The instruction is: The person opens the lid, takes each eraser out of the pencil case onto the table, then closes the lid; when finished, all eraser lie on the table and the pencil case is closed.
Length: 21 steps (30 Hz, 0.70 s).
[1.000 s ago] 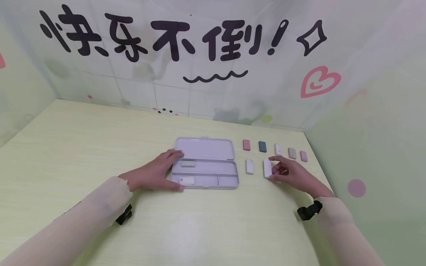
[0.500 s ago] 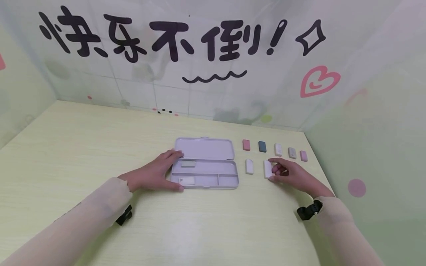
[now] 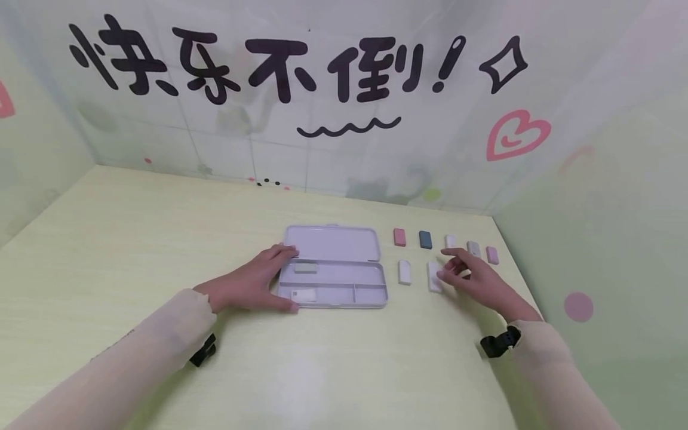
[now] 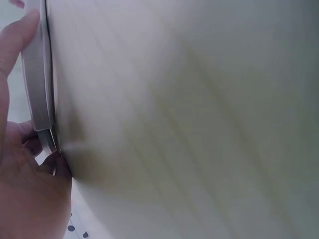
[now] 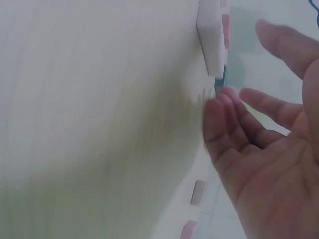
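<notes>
An open lilac pencil case (image 3: 328,273) lies on the table, its lid folded back. My left hand (image 3: 252,280) grips its left end, thumb at the front edge and fingers by the hinge; the left wrist view shows the fingers curled at the pencil case (image 4: 37,74). Inside are a greyish eraser (image 3: 306,268) in the rear compartment and a white eraser (image 3: 304,295) in the front left one. My right hand (image 3: 473,278) hovers with parted fingers beside a long white eraser (image 3: 433,278). In the right wrist view a gap separates the fingers from that eraser (image 5: 212,37).
Another white eraser (image 3: 404,272) lies between the case and my right hand. Behind stands a row: a red eraser (image 3: 399,237), a blue one (image 3: 426,239), a white one (image 3: 450,241), a grey one (image 3: 473,248) and a pink one (image 3: 492,255). A wall (image 3: 344,155) bounds the table's back.
My right hand has let go of the long white eraser; its fingers have spread and lifted a little, leaving the eraser on the table. The left hand keeps its hold on the pencil case.
</notes>
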{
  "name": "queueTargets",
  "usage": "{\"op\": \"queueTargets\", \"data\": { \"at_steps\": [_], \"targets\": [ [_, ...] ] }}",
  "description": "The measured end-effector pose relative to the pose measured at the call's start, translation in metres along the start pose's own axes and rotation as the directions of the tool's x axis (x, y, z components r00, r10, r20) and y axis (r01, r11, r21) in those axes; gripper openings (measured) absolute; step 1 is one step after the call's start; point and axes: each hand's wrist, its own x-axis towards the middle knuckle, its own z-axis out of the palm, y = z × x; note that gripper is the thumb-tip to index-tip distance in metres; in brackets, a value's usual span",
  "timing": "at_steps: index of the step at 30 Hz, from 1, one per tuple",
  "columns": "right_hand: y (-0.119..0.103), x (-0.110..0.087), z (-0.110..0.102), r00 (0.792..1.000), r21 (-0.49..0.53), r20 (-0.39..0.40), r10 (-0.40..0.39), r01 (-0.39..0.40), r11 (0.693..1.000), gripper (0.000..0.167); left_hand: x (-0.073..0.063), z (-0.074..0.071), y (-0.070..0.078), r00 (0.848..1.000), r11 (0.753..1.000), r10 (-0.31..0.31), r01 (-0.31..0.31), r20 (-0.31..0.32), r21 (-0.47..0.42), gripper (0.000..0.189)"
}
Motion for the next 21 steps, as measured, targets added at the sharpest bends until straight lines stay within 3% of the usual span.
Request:
{"op": "queueTargets", "data": {
  "at_steps": [4, 7, 11, 15, 21],
  "targets": [
    [-0.017, 0.008, 0.010, 0.990, -0.005, -0.062, -0.124, 0.124, 0.992, 0.044, 0.000, -0.001, 0.000, 1.000, 1.000, -0.012, 0.012, 0.004, 0.008, 0.114],
    [-0.039, 0.017, 0.021, 0.973, -0.015, -0.043, -0.227, 0.226, 0.974, 0.037, -0.001, -0.001, 0.002, 1.000, 1.000, -0.008, 0.008, 0.004, 0.008, 0.115],
    [-0.079, 0.029, 0.038, 0.939, 0.006, 0.048, -0.341, 0.341, 0.940, 0.034, -0.001, -0.001, 0.002, 1.000, 1.000, -0.014, 0.014, 0.005, 0.001, 0.115],
    [-0.119, 0.038, 0.058, 0.906, 0.021, 0.170, -0.387, 0.389, 0.921, 0.036, -0.001, -0.001, 0.001, 1.000, 1.000, -0.018, 0.018, 0.007, 0.001, 0.115],
    [-0.158, 0.050, 0.088, 0.829, 0.005, 0.305, -0.469, 0.491, 0.871, 0.037, -0.001, -0.003, 0.001, 0.999, 1.000, -0.030, 0.030, 0.017, 0.000, 0.115]
  ]
}}
